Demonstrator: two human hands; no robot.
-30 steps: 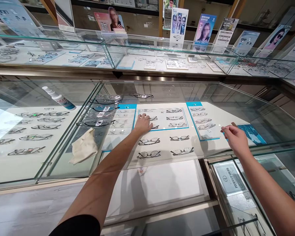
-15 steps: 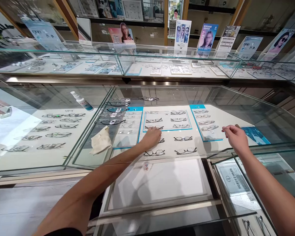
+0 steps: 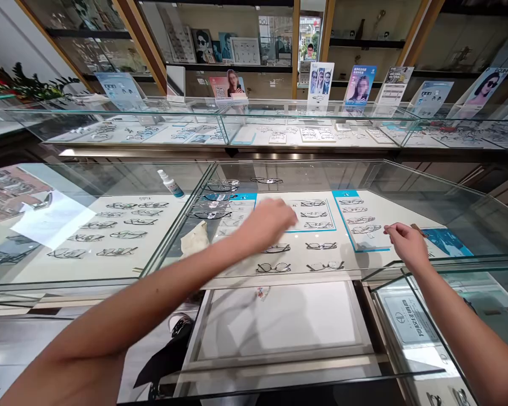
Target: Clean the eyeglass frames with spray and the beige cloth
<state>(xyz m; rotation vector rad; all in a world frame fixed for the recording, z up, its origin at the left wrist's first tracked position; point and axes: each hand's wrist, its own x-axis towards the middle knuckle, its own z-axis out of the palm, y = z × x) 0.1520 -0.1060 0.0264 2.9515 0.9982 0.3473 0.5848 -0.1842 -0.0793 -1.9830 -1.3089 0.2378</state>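
My left hand (image 3: pixel 274 224), blurred by motion, is raised over the glass showcase (image 3: pixel 364 175), fingers curled down and closed. Whatever they hold, if anything, cannot be made out. It hides part of the rows of eyeglasses below, including a pair of eyeglasses (image 3: pixel 277 248) partly behind the wrist. Another pair of eyeglasses (image 3: pixel 273 268) lies nearer the front. Over the showcase's right side, my right hand (image 3: pixel 407 243) has thumb and fingers pinched together; I cannot see what is between them. Eyeglasses on a blue-edged display card (image 3: pixel 380 243) lie to its left.
A cream cloth (image 3: pixel 195 239) and several dark frames (image 3: pixel 209 215) are left of my left hand. A spray bottle (image 3: pixel 170 183) stands farther left. Below the glass edge, a white drawer (image 3: pixel 305 321) is pulled out. A second glass counter (image 3: pixel 152 135) runs behind.
My left hand has lifted and shifted right across the glasses, now blurred. The right hand stays nearly in place, still pinched. The camera has tilted up, showing more of the back shelves.
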